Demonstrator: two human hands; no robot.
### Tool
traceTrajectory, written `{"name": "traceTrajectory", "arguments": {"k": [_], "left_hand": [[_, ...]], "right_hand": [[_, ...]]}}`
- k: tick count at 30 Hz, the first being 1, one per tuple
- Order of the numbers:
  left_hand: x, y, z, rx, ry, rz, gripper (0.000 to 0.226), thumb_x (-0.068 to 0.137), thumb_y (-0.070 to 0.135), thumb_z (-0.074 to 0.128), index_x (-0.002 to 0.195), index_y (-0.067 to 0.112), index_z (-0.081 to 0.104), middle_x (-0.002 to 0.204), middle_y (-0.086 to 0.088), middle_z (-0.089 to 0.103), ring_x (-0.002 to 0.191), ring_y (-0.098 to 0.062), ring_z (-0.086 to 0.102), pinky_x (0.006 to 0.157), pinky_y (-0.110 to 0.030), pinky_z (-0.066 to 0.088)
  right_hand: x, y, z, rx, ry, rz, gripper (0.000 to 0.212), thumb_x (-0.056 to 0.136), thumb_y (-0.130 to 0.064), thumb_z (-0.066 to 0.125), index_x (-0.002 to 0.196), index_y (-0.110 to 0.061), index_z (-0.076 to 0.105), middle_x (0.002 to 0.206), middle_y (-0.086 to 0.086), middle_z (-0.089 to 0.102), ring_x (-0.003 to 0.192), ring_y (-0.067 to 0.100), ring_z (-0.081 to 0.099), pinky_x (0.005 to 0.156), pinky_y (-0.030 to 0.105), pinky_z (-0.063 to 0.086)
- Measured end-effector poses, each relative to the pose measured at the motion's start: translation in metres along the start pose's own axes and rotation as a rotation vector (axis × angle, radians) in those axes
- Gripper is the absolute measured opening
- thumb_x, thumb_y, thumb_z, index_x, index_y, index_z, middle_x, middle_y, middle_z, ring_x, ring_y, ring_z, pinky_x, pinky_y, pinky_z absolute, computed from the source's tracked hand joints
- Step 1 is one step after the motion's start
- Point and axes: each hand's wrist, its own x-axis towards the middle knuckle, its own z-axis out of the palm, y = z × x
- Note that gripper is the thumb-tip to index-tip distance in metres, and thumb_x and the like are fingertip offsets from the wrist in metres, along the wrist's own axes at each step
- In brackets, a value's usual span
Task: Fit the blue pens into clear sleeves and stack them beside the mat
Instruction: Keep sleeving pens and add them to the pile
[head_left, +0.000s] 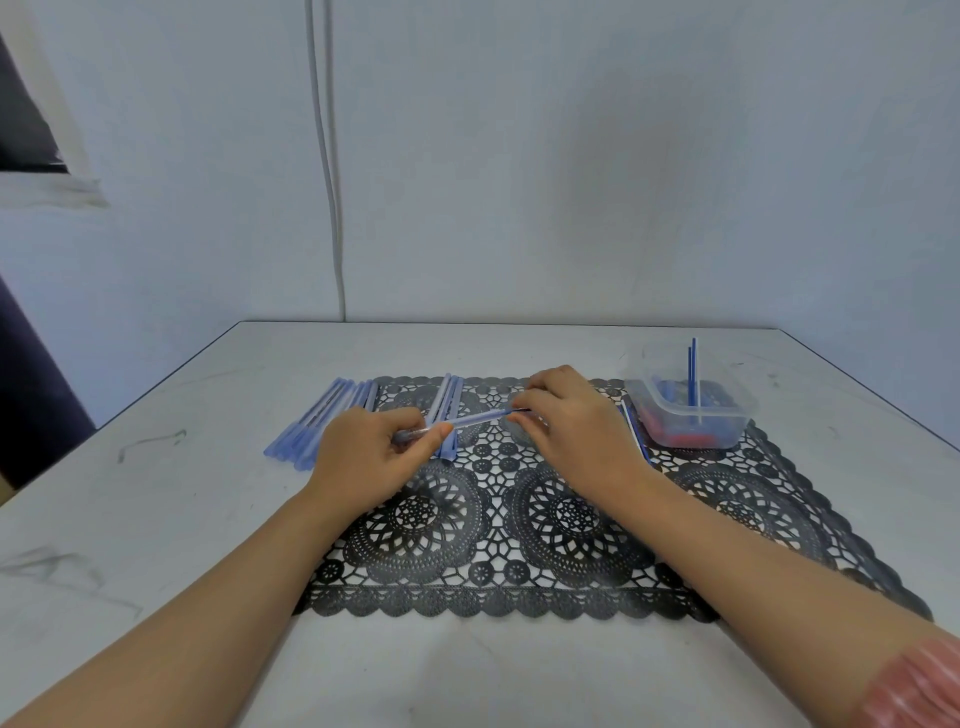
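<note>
Pinching the clear sleeve (475, 418) at its left end, the left hand (363, 457) held it just above the black mat (571, 519) while the right hand (576, 423) pinched the blue pen (519, 411) at its other end.

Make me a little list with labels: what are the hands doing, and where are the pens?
left hand: pinches one end of the clear sleeve
right hand: pinches the blue pen at the sleeve's other end
finished pile: on the table, left of the mat
tub: clear, on the mat's far right corner, blue sticks standing inside
</note>
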Motion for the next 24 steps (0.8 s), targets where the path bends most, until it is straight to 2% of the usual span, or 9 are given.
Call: {"name": "traceTrajectory", "arguments": {"k": [4, 7, 10, 13, 17, 19, 21, 23, 24], "left_hand": [[0.001, -0.001, 0.001, 0.03, -0.004, 0.024, 0.046, 0.084, 0.061, 0.045, 0.049, 0.031, 0.038, 0.038, 0.007, 0.037, 0.042, -0.014, 0.045, 0.042, -0.02, 0.03], [0.0, -0.002, 0.003, 0.043, -0.007, 0.035, 0.048, 0.084, 0.062, 0.045, 0.05, 0.029, 0.041, 0.038, 0.007, 0.038, 0.046, -0.014, 0.047, 0.042, -0.021, 0.03], [0.0, -0.002, 0.004, 0.067, -0.003, 0.038, 0.049, 0.083, 0.061, 0.045, 0.051, 0.024, 0.047, 0.038, 0.006, 0.039, 0.051, -0.014, 0.05, 0.044, -0.026, 0.037], [0.0, -0.001, 0.002, 0.064, 0.001, 0.047, 0.046, 0.084, 0.059, 0.047, 0.048, 0.03, 0.038, 0.037, 0.007, 0.035, 0.047, -0.015, 0.046, 0.043, -0.026, 0.034], [0.0, 0.0, 0.001, 0.084, 0.008, 0.053, 0.047, 0.084, 0.058, 0.046, 0.048, 0.031, 0.033, 0.037, 0.007, 0.031, 0.045, -0.014, 0.045, 0.042, -0.02, 0.027], [0.0, -0.001, 0.001, 0.096, 0.001, 0.052, 0.047, 0.084, 0.059, 0.045, 0.049, 0.029, 0.036, 0.036, 0.007, 0.031, 0.045, -0.014, 0.045, 0.043, -0.017, 0.024], [0.0, -0.001, 0.001, 0.092, -0.004, 0.053, 0.048, 0.085, 0.059, 0.045, 0.049, 0.028, 0.036, 0.036, 0.007, 0.031, 0.043, -0.013, 0.044, 0.043, -0.016, 0.024], [0.0, -0.001, 0.002, 0.076, -0.007, 0.054, 0.047, 0.085, 0.059, 0.046, 0.049, 0.031, 0.035, 0.036, 0.007, 0.031, 0.044, -0.013, 0.045, 0.043, -0.016, 0.025], [0.0, 0.0, 0.002, 0.073, -0.005, 0.052, 0.046, 0.085, 0.059, 0.046, 0.049, 0.031, 0.035, 0.036, 0.007, 0.031, 0.045, -0.013, 0.046, 0.043, -0.017, 0.026]], "right_hand": [[0.0, -0.002, 0.001, 0.122, -0.114, -0.091, 0.025, 0.074, 0.01, 0.067, 0.097, -0.002, 0.069, 0.093, 0.013, 0.064, 0.085, 0.026, 0.062, 0.066, 0.035, 0.056], [0.0, -0.005, 0.0, 0.214, -0.165, -0.088, 0.035, 0.078, 0.014, 0.058, 0.107, -0.004, 0.066, 0.106, 0.015, 0.062, 0.093, 0.028, 0.062, 0.077, 0.037, 0.055], [0.0, -0.007, 0.001, 0.315, -0.183, -0.047, 0.044, 0.078, 0.016, 0.055, 0.111, -0.011, 0.065, 0.112, 0.008, 0.059, 0.1, 0.017, 0.058, 0.083, 0.025, 0.051], [0.002, -0.008, -0.001, 0.427, -0.211, -0.035, 0.052, 0.075, 0.02, 0.053, 0.111, -0.016, 0.066, 0.117, 0.005, 0.057, 0.109, 0.004, 0.049, 0.086, 0.006, 0.038], [0.003, -0.009, -0.006, 0.52, -0.282, 0.029, 0.056, 0.077, 0.019, 0.047, 0.115, -0.019, 0.063, 0.126, -0.001, 0.051, 0.111, -0.007, 0.044, 0.075, 0.002, 0.035], [0.003, -0.01, -0.006, 0.557, -0.322, 0.075, 0.058, 0.077, 0.019, 0.045, 0.118, -0.018, 0.061, 0.129, -0.003, 0.049, 0.107, -0.011, 0.044, 0.07, 0.004, 0.036], [0.002, -0.008, -0.007, 0.601, -0.342, 0.123, 0.059, 0.078, 0.018, 0.044, 0.12, -0.019, 0.06, 0.129, -0.005, 0.048, 0.107, -0.004, 0.048, 0.074, 0.01, 0.041], [0.003, -0.008, -0.009, 0.656, -0.328, 0.162, 0.06, 0.078, 0.017, 0.044, 0.12, -0.024, 0.059, 0.128, -0.007, 0.049, 0.101, 0.008, 0.056, 0.081, 0.025, 0.05], [0.004, -0.008, -0.01, 0.674, -0.309, 0.175, 0.06, 0.079, 0.016, 0.045, 0.119, -0.026, 0.059, 0.127, -0.008, 0.05, 0.105, 0.013, 0.057, 0.089, 0.034, 0.05]]}}
